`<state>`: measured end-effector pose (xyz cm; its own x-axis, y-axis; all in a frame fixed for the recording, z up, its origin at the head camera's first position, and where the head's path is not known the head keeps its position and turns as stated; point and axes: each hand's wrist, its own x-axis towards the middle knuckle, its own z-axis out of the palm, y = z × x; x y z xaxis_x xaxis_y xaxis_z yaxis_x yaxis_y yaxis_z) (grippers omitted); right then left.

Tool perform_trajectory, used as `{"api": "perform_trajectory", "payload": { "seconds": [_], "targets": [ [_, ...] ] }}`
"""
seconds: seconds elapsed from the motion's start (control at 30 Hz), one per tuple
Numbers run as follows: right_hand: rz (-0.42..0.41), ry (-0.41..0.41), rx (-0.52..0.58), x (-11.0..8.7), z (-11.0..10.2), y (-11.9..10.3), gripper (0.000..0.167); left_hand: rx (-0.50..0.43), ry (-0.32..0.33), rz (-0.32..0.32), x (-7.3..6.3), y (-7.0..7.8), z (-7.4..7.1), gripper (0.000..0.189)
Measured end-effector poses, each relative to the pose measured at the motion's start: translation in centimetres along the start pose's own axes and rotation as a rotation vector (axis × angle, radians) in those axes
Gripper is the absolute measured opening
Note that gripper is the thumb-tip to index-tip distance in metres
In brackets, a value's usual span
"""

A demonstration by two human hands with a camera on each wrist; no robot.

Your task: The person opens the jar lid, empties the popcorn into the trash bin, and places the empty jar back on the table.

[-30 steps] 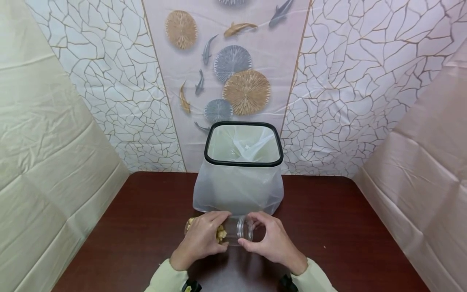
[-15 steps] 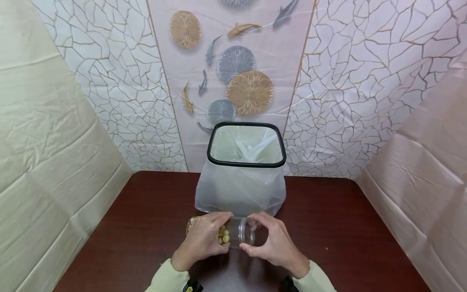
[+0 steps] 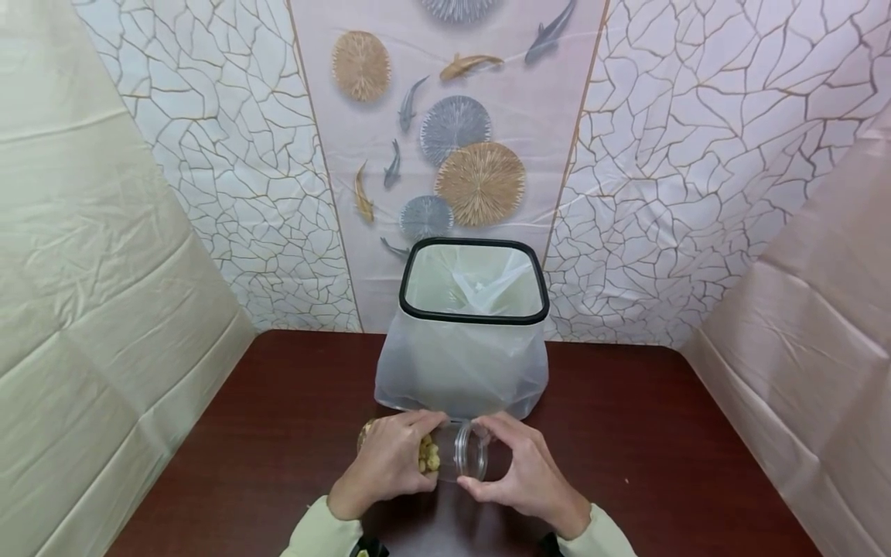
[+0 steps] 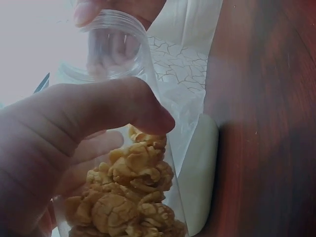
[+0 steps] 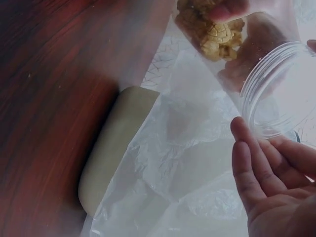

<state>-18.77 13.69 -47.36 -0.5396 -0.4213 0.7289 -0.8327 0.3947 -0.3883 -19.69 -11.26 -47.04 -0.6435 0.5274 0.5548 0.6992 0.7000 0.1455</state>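
Nearest, the pale left sleeve (image 3: 323,534) and right sleeve (image 3: 599,534) reach in from the lower edge. The left hand (image 3: 390,456) is wrapped over the filled part of a clear jar (image 3: 447,456); the right hand (image 3: 525,468) spans the ribbed mouth end between thumb and fingers. Both holds match those of the two earlier frames. The jar lies sideways just in front of the bin, its base to the left and its mouth to the right; whether it touches the table cannot be told. Its contents, golden lobed pieces (image 4: 116,207), are gathered toward the base, as they were one second earlier. Beneath extends the dark reddish table (image 3: 626,418), with a pale speck (image 3: 626,480) to the right. Beyond the jar stands the bin (image 4: 202,173), with a black rim (image 3: 476,318) and a translucent liner (image 3: 459,367) hanging outside. Farthest, a printed backdrop (image 3: 626,193) meets cream drapes (image 3: 90,309). Compared with one second before, bin and backdrop appear slightly lower and farther right together in the head view, consistent with a camera shift; jar and bin keep nearly the same relation.
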Motion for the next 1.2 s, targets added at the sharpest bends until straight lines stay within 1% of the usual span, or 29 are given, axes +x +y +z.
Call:
{"api": "perform_trajectory", "payload": {
  "seconds": [0.07,0.2,0.27,0.33,0.43,0.53,0.6,0.67,0.8,0.87,0.97,1.1,1.2],
  "targets": [
    [-0.033,-0.011,-0.022,0.0,-0.1,-0.2,0.066,-0.045,-0.044,-0.001,0.0,-0.1,-0.1,0.075],
    [-0.099,-0.064,-0.063,-0.1,-0.4,-0.8,0.078,-0.157,-0.161,-0.032,-0.3,-0.4,-0.3,0.078],
    [-0.123,-0.095,-0.073,0.0,-0.5,-1.0,0.083,-0.186,-0.19,-0.052,-0.5,-0.6,-0.4,0.08],
    [-0.119,-0.124,-0.077,0.1,-0.6,-1.2,0.086,-0.182,-0.185,-0.059,-0.6,-0.7,-0.5,0.08],
    [-0.101,-0.158,-0.069,0.2,-0.9,-1.2,0.091,-0.187,-0.157,-0.062,-0.6,-0.7,-0.6,0.077],
    [-0.047,-0.187,-0.054,0.3,-1.4,-1.1,0.095,-0.194,-0.145,-0.062,-0.5,-0.5,-0.5,0.075],
    [0.004,-0.198,-0.053,0.3,-1.6,-1.1,0.097,-0.191,-0.146,-0.064,-0.4,-0.3,-0.6,0.074],
    [0.063,-0.199,-0.053,0.3,-1.9,-1.1,0.094,-0.182,-0.15,-0.067,-0.3,-0.2,-0.6,0.074],
    [0.144,-0.165,-0.053,0.3,-2.2,-1.1,0.075,-0.179,-0.157,-0.062,-0.2,-0.1,-0.7,0.074],
    [0.157,-0.143,-0.057,0.2,-2.2,-1.0,0.064,-0.184,-0.156,-0.054,-0.2,0.0,-0.6,0.073],
    [0.178,-0.139,-0.069,0.2,-2.2,-1.0,0.055,-0.196,-0.154,-0.045,-0.1,0.0,-0.6,0.072],
    [0.201,-0.157,-0.054,0.2,-2.1,-1.1,0.05,-0.199,-0.152,-0.042,-0.1,0.1,-0.5,0.073],
    [0.178,-0.159,-0.036,0.2,-2.1,-1.2,0.047,-0.198,-0.156,-0.043,-0.1,0.0,-0.5,0.074]
  ]
}}
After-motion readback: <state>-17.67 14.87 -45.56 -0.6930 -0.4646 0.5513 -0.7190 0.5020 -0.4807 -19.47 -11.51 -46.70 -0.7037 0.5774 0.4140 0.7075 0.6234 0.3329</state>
